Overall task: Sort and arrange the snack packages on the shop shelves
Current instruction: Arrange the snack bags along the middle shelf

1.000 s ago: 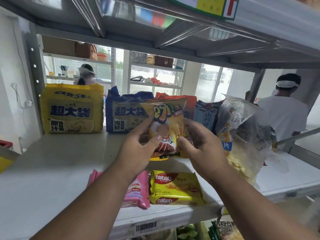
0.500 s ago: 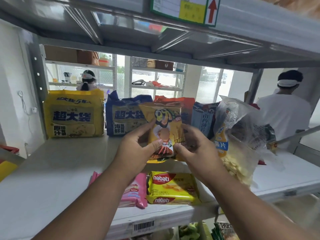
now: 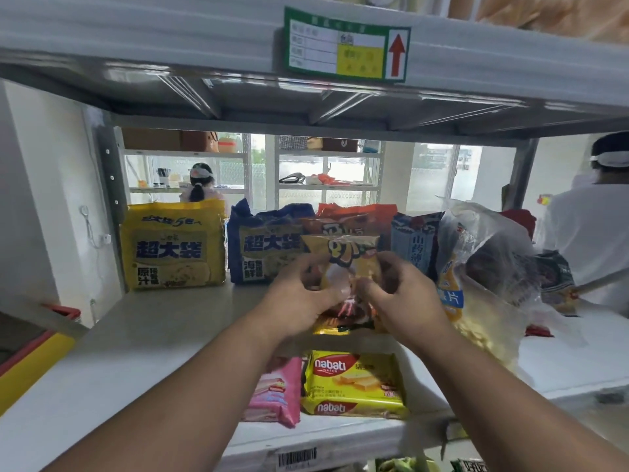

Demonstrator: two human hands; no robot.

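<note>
— At the back of the shelf?
— Standing in a row: noodle multipack far left, second multipack to its right, then upright snack bags, then a loose plastic bag far right.
— Nearer the front edge?
— Lying flat, side by side: wafer pack left, nabati pack right.
— Between?
— Held above the shelf in both hands: small chip bag, before the row, behind the wafers.

Two bare forearms, no sleeves in view. Left hand and right hand both uncovered: no gloves, no rings, no watch or band at either wrist. Fingernails short, unpainted.
</note>
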